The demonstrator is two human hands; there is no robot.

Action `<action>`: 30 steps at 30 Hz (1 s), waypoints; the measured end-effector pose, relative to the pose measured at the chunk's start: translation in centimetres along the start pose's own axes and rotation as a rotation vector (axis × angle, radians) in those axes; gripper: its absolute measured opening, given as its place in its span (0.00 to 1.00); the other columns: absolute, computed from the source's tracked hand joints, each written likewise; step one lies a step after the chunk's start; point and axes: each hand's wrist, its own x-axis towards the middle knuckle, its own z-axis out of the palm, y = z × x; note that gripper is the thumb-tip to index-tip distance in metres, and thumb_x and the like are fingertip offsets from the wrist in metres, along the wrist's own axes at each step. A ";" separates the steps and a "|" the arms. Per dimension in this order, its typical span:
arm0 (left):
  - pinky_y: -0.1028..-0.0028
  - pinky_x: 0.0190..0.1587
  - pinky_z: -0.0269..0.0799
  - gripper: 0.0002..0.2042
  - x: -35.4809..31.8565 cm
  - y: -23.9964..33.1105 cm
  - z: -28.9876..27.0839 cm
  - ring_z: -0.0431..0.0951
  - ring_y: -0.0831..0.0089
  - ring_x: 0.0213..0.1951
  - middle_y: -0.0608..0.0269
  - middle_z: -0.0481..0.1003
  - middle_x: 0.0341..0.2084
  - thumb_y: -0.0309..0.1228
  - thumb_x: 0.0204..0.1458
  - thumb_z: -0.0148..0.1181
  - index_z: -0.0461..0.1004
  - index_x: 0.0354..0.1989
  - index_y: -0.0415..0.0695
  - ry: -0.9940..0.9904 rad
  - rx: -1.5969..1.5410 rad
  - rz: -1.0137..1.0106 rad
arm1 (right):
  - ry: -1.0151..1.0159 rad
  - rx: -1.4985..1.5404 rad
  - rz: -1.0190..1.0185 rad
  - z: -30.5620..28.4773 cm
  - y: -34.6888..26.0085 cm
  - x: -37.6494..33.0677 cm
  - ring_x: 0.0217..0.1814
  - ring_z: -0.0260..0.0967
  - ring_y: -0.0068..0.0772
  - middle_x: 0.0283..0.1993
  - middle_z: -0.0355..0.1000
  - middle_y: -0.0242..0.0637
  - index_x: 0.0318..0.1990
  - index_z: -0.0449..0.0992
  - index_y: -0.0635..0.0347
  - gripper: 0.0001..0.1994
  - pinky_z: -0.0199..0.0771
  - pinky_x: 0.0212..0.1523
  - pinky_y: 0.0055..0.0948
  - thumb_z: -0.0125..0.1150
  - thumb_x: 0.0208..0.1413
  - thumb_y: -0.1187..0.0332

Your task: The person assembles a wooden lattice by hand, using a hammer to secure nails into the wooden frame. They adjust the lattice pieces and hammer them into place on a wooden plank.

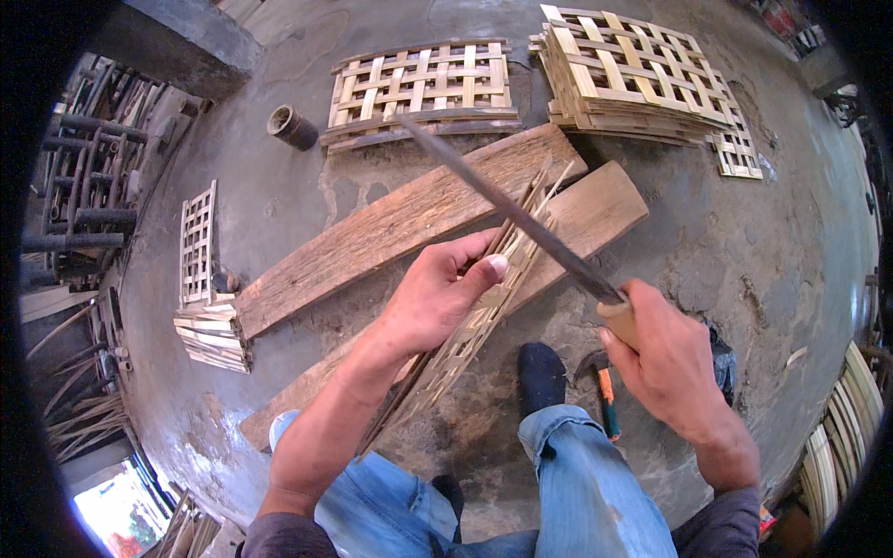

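My left hand [430,299] is closed on a woven bamboo lattice panel [476,327], held tilted on its edge, with loose strip ends sticking up at its far end. My right hand [668,363] is wrapped round the pale wooden handle of a long knife [558,249]. Its dark blade slants up to the left, passing across the panel's far end in this view; whether it touches cannot be made out. Below the panel lies a wooden plank [595,209], and a rougher plank [372,237] lies just beyond it.
A stack of lattice panels [642,79] stands at the far right, another pile [423,88] at far centre. A short hollow cylinder [292,128] sits beside that pile. Left are a small lattice [197,244] and cut strips [212,337]. A hammer [607,395] lies by my foot.
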 end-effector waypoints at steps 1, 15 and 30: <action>0.74 0.51 0.69 0.22 0.1 -0.1 0.1 0.71 0.81 0.44 0.65 0.79 0.41 0.35 0.63 0.54 0.69 0.62 0.37 -0.011 -0.023 0.023 | 0.067 0.028 -0.031 -0.1 -0.1 -0.2 0.35 0.74 0.50 0.36 0.70 0.44 0.48 0.65 0.59 0.18 0.75 0.32 0.45 0.64 0.55 0.66; 0.71 0.48 0.71 0.23 0.3 0.0 0.4 0.74 0.77 0.39 0.55 0.81 0.39 0.40 0.61 0.57 0.72 0.59 0.37 0.030 0.184 0.073 | -0.133 -0.084 0.017 -1.7 -1.4 0.1 0.35 0.76 0.48 0.36 0.70 0.43 0.47 0.64 0.60 0.18 0.76 0.29 0.41 0.64 0.54 0.65; 0.75 0.49 0.69 0.25 0.4 -0.6 0.9 0.73 0.77 0.42 0.62 0.78 0.38 0.38 0.61 0.55 0.70 0.61 0.32 0.054 0.065 0.129 | 0.021 -0.026 0.031 -0.9 -1.4 -0.2 0.36 0.75 0.54 0.37 0.70 0.47 0.48 0.64 0.59 0.18 0.75 0.32 0.48 0.64 0.55 0.66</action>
